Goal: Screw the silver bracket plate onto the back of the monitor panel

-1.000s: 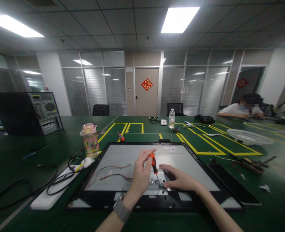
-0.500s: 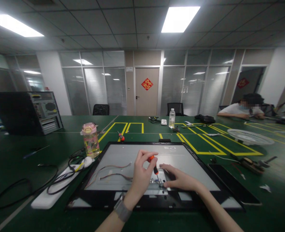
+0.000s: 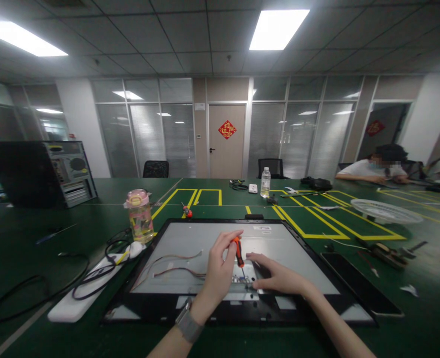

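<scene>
My left hand (image 3: 222, 261), a grey watch on its wrist, has its fingers closed at the handle of an orange and black screwdriver (image 3: 239, 252). The shaft points down at a small circuit board (image 3: 241, 279) near the lower middle of a flat display panel (image 3: 190, 236). Some of the board is covered by the hands. Just right of the tool, my right hand (image 3: 279, 276) lies on the panel, thumb and fingers apart, fingertips around the board's right side. Thin wires (image 3: 178, 270) run across the panel left of my left hand.
Left of the panel are a white power strip (image 3: 81, 286) with black cables and a pink-lidded bottle (image 3: 140, 216). A dark phone-like slab (image 3: 360, 283) and a caliper-like tool (image 3: 391, 253) lie to the right. Farther off are a computer case (image 3: 37, 174) and a person (image 3: 377, 169).
The fingers of my left hand have shifted around the screwdriver, baring more of its handle, which now leans a little differently. My right hand stays in place.
</scene>
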Demonstrator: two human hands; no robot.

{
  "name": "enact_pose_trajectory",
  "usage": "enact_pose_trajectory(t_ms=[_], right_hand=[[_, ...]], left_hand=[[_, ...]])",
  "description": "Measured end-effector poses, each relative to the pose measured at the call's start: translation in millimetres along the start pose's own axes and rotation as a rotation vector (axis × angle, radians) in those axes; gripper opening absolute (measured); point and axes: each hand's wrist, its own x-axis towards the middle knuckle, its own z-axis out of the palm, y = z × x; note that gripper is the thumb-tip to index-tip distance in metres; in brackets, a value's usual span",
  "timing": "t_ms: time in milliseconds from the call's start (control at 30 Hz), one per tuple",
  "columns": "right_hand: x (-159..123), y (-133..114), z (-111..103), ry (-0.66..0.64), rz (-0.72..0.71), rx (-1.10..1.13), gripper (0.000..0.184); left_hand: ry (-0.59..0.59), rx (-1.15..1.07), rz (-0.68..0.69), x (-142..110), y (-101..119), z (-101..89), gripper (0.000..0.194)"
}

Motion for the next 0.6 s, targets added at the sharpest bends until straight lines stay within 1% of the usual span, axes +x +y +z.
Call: enact_pose_trajectory(t_ms=[233,400,600], right_hand=[[0.5,1.1,-0.3,0.003,-0.004,0.007,0.078],[0.5,1.5,0.1,0.007,0.005,0.001,0.078],[0.7,2.7,0.0,0.01,-0.011,0.012,0.08]], left_hand=[[0.042,0.087,0.022,-0.6,-4.6,2.6,0.021],[0.011,0.039,-0.014,-2.7,-1.9,2.0,0.025],[0.091,0.103,0.013,-1.8,-3.9,1.5,0.013]])
